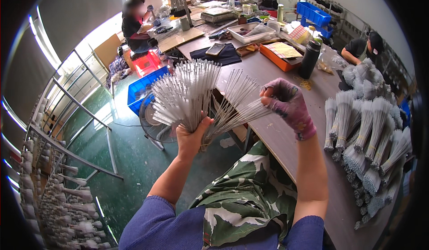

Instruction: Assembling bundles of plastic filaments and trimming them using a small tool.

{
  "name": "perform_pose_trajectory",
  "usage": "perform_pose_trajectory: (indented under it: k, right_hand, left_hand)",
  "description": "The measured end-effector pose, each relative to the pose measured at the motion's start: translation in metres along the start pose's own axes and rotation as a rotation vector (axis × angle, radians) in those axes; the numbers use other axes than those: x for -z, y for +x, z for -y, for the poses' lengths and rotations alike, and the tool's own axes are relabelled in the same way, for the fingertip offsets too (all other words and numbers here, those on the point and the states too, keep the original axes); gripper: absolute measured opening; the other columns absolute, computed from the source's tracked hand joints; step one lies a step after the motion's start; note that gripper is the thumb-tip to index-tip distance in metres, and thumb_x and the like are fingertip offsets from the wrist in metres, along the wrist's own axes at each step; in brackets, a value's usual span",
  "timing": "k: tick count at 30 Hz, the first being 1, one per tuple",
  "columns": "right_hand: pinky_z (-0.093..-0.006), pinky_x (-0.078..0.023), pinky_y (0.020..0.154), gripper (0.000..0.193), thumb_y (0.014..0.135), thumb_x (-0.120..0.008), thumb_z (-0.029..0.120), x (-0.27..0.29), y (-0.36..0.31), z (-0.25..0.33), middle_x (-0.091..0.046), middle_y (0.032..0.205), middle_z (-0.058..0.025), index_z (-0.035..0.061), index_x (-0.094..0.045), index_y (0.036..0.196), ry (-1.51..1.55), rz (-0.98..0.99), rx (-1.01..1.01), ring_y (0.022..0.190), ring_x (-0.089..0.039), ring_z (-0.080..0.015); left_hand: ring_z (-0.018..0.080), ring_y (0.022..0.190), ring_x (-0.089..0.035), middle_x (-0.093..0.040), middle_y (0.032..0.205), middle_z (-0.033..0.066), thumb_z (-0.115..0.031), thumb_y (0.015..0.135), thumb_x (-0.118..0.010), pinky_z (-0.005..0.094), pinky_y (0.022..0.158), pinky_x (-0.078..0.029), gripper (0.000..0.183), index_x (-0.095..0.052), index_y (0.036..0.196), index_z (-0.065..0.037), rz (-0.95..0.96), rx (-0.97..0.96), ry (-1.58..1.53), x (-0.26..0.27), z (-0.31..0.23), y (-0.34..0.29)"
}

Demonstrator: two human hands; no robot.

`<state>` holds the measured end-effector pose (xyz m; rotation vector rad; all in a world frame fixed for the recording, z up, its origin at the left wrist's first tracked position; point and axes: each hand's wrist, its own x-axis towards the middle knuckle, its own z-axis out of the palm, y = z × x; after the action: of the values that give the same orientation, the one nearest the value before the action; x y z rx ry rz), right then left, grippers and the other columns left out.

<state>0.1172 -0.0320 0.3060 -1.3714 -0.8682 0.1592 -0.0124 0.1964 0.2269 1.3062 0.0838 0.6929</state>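
Note:
My left hand (192, 136) is wrapped round the stems of a large fanned bundle of thin wire brushes (185, 89) with white bristled ends, held up in front of me. Part of the bundle, a looser group of brushes (234, 93), splays off to the right. My right hand (288, 104), in a pink patterned fingerless glove, is closed, its fingertips pinched beside the tips of that splayed group. Whether a brush is between those fingers is too small to tell. The lower ends of the bundle come together just right of my left wrist.
Tied brush bundles (357, 125) are piled on the right of the table (286, 156). Beyond stand a black bottle (309, 60), an orange box (279, 57) and a phone (215, 49). A fan (156, 120) and blue crate (145, 86) stand left. Several co-workers sit around.

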Motion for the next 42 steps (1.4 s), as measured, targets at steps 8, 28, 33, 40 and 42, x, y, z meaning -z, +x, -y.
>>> perform_pose_trajectory:
  k: [8, 28, 33, 40, 42]
  right_hand:
    - [-0.0195, -0.044, 0.066, 0.019, 0.076, -0.072, 0.002, -0.002, 0.004, 0.01, -0.057, 0.083, 0.0004, 0.0046, -0.055, 0.084, -0.107, 0.03, -0.072, 0.075, -0.05, -0.0043]
    - [-0.0197, -0.044, 0.067, 0.015, 0.076, -0.07, 0.004, -0.004, -0.002, 0.007, -0.056, 0.085, 0.0019, 0.0047, -0.056, 0.084, -0.066, -0.052, -0.133, 0.073, -0.05, -0.0041]
    - [-0.0198, -0.044, 0.072, 0.013, 0.08, -0.067, 0.008, -0.003, 0.001, 0.008, -0.057, 0.079, 0.0033, 0.0043, -0.06, 0.09, 0.004, 0.016, -0.166, 0.077, -0.053, -0.0052]
    - [-0.0233, -0.047, 0.074, 0.015, 0.086, -0.065, 0.014, 0.0, 0.013, -0.001, -0.062, 0.083, 0.0003, 0.0019, -0.063, 0.096, -0.104, 0.061, -0.185, 0.079, -0.056, -0.0072]
    - [-0.0242, -0.048, 0.077, 0.024, 0.088, -0.063, 0.019, 0.007, 0.02, -0.002, -0.065, 0.089, -0.0039, 0.0002, -0.063, 0.103, 0.026, 0.037, -0.11, 0.083, -0.059, -0.0094]
  left_hand:
    - [0.0122, 0.075, -0.063, -0.065, 0.086, 0.0031, 0.002, 0.083, -0.066, 0.0256, 0.069, -0.053, 0.016, -0.063, 0.098, 0.0, -0.041, -0.002, 0.003, -0.002, 0.0, -0.001]
    - [0.0137, 0.071, -0.062, -0.065, 0.08, 0.0067, -0.005, 0.086, -0.063, 0.0262, 0.066, -0.05, 0.01, -0.062, 0.094, 0.001, 0.04, 0.072, 0.005, -0.003, 0.008, -0.005]
    - [0.0128, 0.071, -0.061, -0.065, 0.079, 0.0061, -0.004, 0.086, -0.063, 0.0259, 0.067, -0.05, 0.007, -0.063, 0.091, 0.002, 0.039, 0.057, 0.05, -0.005, 0.005, -0.004]
    - [0.011, 0.073, -0.062, -0.067, 0.081, 0.0055, -0.004, 0.084, -0.065, 0.0245, 0.068, -0.05, 0.008, -0.066, 0.089, 0.002, 0.102, 0.131, 0.121, -0.001, 0.005, -0.008]
    - [0.0106, 0.074, -0.063, -0.068, 0.082, 0.0055, -0.005, 0.084, -0.066, 0.0246, 0.069, -0.05, 0.01, -0.066, 0.09, 0.002, 0.129, 0.137, 0.121, -0.006, 0.007, -0.01]
